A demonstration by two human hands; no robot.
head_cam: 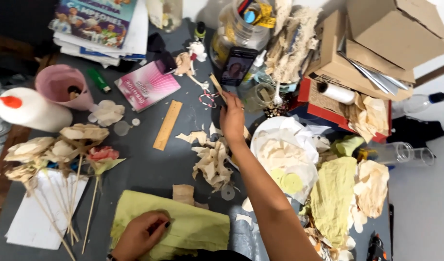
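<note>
Scraps [212,162] litter the grey table [149,169] between the left hand [142,234], flat on green paper [193,227], and the right hand [231,116] pinching a stick [217,86].

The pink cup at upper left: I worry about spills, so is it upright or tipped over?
Tipped. The pink cup lies on its side on the table, its mouth facing the camera, something small and dark inside.

Paper flowers [62,150] (on sticks), wooden ruler [167,124], pink cup [63,86], cardboard boxes [376,38]

Head view, steeply down, close overhead
</note>
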